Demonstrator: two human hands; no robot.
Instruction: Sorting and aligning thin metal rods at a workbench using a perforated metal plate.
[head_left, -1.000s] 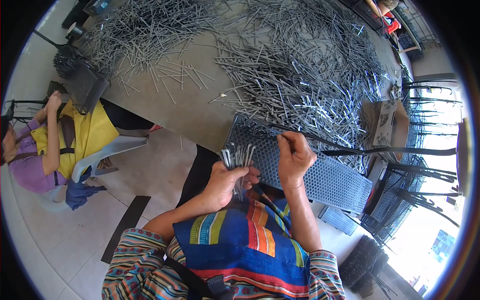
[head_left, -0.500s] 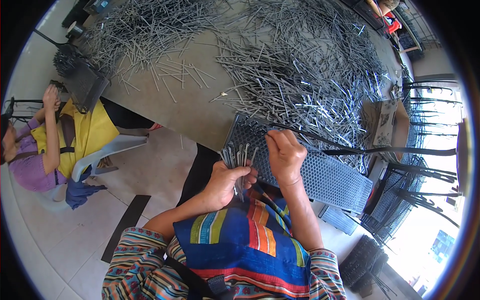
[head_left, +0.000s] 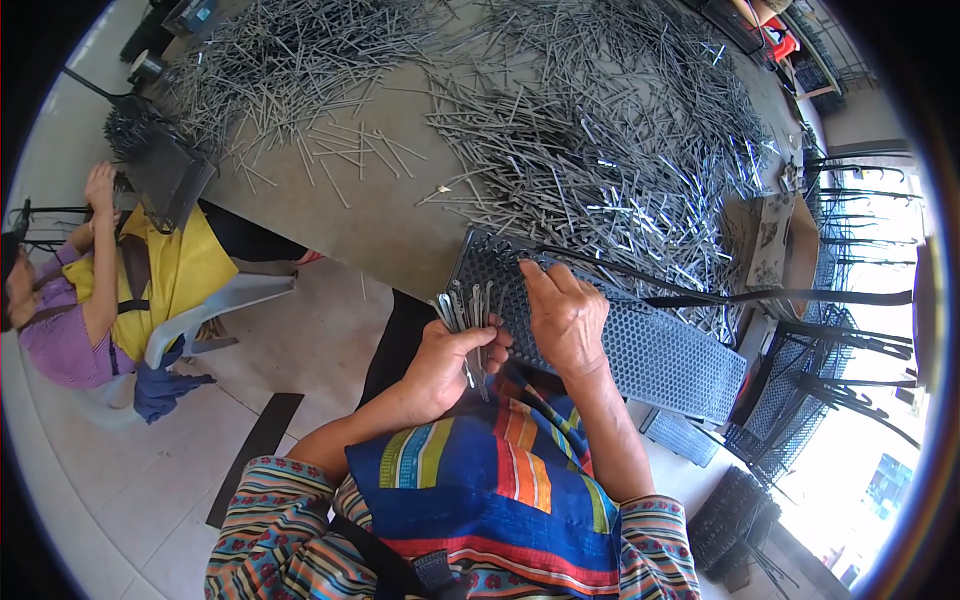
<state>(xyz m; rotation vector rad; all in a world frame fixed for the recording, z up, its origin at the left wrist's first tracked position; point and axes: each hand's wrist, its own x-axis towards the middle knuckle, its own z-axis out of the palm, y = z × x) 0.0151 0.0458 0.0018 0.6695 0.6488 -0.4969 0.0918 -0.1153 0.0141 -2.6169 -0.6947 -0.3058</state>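
My left hand (head_left: 440, 370) is closed around a bunch of thin metal strips (head_left: 468, 305), their small-holed ends pointing up and away from me. Just to its right, my right hand (head_left: 568, 318) pinches with thumb and forefinger over the left end of a perforated dark metal panel (head_left: 660, 352). Whatever lies between those fingertips is too small to make out. Several small dark pieces (head_left: 490, 245) stick up through the holes at that end of the panel. A long black metal rod (head_left: 780, 299) runs along the panel's far edge and out to the right.
A big heap of metal strips (head_left: 610, 150) covers the table (head_left: 330, 225) beyond the panel; a second heap (head_left: 300, 60) lies at far left. A co-worker (head_left: 75, 310) sits at left behind another panel (head_left: 165, 180). A cardboard box (head_left: 785, 245) and black racks (head_left: 800, 390) stand at right.
My right hand has shifted slightly left and down along the panel's end, its fingers still pinched. My left hand keeps the bunch of strips in nearly the same place.
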